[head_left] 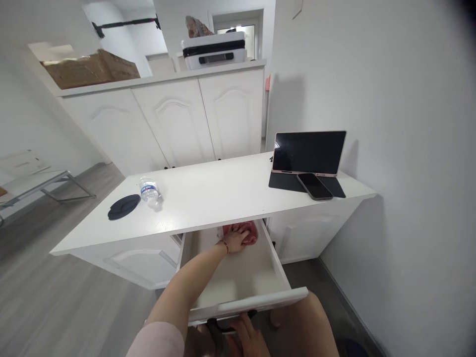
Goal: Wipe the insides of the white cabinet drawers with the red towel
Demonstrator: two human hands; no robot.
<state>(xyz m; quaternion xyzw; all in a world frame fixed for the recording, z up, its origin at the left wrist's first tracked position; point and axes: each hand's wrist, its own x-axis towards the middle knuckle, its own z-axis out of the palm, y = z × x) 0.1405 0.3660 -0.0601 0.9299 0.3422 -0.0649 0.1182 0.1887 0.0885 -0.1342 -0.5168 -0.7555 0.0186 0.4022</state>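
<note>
An open white drawer is pulled out beneath the white countertop. My left hand, with a bracelet at the wrist, reaches to its back, fingers curled over a red packet that looks like soft, shiny plastic. Part of the packet is hidden under the hand and the counter edge. Below the drawer front, my right hand is hooked at the black drawer handle, its fingers partly covered by the front panel.
On the countertop are a clear plastic bottle, a dark flat pad, a tablet on a stand and a phone. A wall rises at right. Behind, a cabinet carries a cardboard box and a suitcase.
</note>
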